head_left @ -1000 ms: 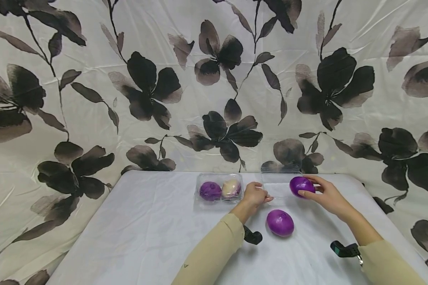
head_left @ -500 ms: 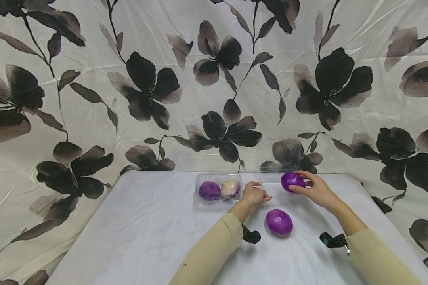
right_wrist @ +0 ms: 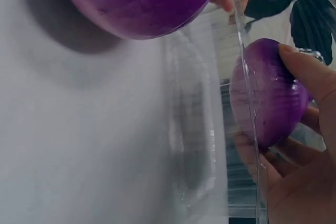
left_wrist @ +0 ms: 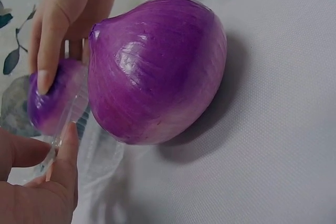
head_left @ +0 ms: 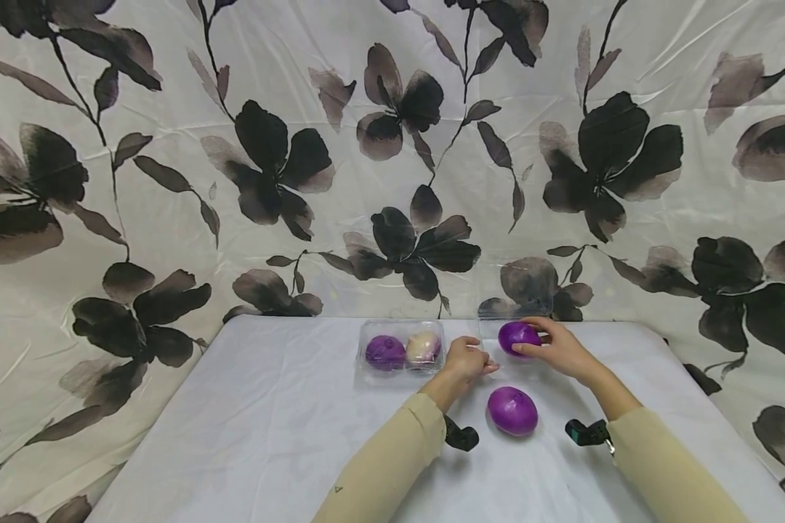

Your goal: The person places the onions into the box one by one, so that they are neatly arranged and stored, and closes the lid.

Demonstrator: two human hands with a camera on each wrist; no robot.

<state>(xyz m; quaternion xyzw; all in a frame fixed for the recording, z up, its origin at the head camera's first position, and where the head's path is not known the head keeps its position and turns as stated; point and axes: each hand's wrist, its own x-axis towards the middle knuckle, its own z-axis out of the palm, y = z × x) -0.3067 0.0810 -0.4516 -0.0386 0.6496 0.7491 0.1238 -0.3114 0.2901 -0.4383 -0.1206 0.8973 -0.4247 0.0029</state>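
Observation:
My left hand (head_left: 466,359) pinches the rim of a clear plastic clamshell container (right_wrist: 212,150) between thumb and fingers. Its raised lid stands against the patterned cloth at the back. A purple onion (head_left: 518,338) is in the grip of my right hand (head_left: 562,350), thumb on the near side and fingers behind. In the right wrist view this onion shows partly through the container's clear wall; whether it touches the bottom cannot be told. Another purple onion (head_left: 512,411) lies on the table in front of the container, large in the left wrist view.
Left of my left hand sits a closed clear container (head_left: 399,369) with a purple onion (head_left: 385,352) and a pale, whitish one (head_left: 424,346). The white-covered table (head_left: 235,436) meets a flowered cloth backdrop (head_left: 340,181) at its far edge.
My right hand has moved left with its onion, over the open container. The left hand stays at the container's rim, and the onion on the table lies where it was.

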